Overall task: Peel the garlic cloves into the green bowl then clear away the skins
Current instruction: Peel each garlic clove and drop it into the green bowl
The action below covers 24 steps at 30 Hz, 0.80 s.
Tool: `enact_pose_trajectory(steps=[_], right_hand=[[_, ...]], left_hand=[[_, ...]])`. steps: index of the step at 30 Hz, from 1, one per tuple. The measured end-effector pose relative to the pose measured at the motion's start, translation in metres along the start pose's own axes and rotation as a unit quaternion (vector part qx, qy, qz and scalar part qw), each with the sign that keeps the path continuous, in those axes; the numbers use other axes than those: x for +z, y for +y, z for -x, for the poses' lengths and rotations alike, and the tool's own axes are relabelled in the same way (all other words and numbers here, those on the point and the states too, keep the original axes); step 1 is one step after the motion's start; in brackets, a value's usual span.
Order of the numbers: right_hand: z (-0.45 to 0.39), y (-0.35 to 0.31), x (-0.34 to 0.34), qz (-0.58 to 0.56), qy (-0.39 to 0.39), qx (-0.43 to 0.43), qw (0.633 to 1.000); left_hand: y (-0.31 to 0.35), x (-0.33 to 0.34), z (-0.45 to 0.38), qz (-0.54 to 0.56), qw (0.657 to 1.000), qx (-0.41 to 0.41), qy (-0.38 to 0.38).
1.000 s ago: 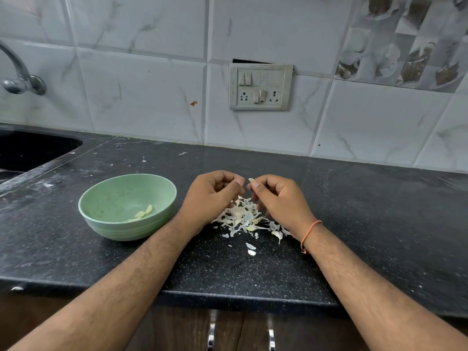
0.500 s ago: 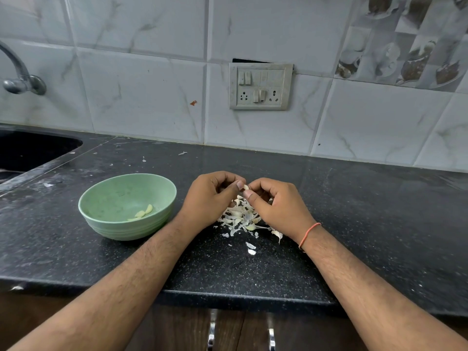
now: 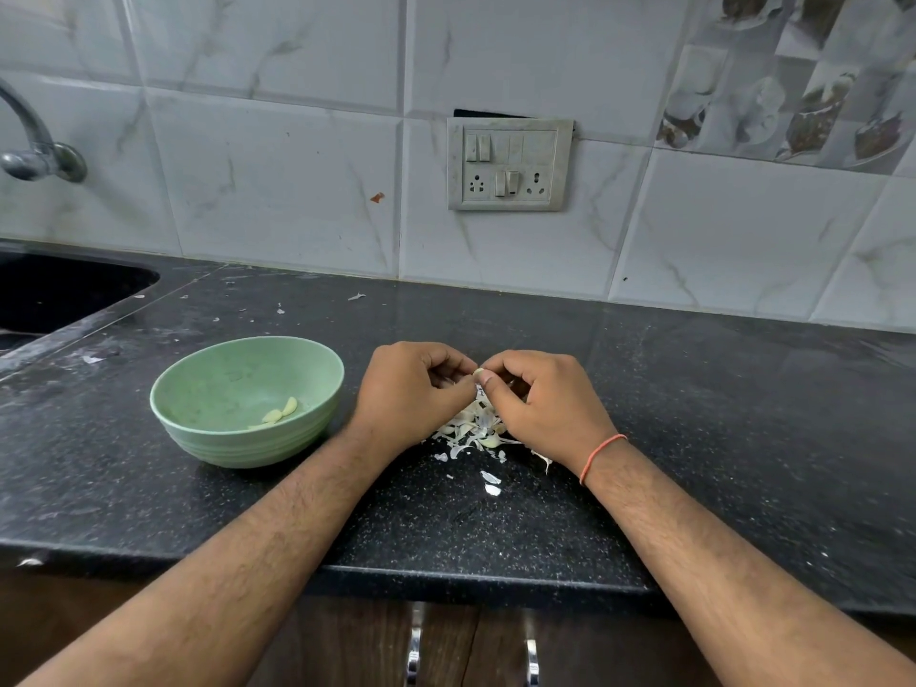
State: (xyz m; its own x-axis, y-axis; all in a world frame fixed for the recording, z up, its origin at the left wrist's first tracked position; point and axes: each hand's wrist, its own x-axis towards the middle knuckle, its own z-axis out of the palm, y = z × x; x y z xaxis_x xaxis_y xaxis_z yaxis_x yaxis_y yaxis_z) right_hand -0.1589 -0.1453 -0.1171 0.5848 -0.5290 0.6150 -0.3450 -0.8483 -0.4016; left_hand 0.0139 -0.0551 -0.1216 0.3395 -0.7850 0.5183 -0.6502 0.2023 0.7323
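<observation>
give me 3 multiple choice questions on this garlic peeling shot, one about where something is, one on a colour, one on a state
1. Where does the green bowl stand, relative to the person's hands?
A. to their left on the counter
B. to their right on the counter
C. inside the sink

2. What colour is the band on the right wrist?
A. blue
B. orange
C. black

3. What are the hands doing?
A. resting flat on the counter
B. lifting the bowl
C. pinching a garlic clove between them

Answers:
1. A: the bowl sits on the black counter, left of the left hand.
2. B: an orange band circles the wrist below the right hand.
3. C: the fingertips of both hands meet on the garlic clove above the pile of skins.
</observation>
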Motion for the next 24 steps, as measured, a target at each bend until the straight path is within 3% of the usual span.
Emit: enact_pose_trajectory(steps=[11,24], right_hand=[[-0.0009,-0.0044,0.0041,0.074,-0.024,-0.044,0.996],[-0.0001,-0.0076,0.0,0.099,-0.044,-0.05,0.993]], left_hand=[[-0.0002,0.0021,-0.0007,-0.038,0.999,-0.032,0.003],[0.001,-0.0005,0.0012,-0.07,0.997,0.005,-0.005]])
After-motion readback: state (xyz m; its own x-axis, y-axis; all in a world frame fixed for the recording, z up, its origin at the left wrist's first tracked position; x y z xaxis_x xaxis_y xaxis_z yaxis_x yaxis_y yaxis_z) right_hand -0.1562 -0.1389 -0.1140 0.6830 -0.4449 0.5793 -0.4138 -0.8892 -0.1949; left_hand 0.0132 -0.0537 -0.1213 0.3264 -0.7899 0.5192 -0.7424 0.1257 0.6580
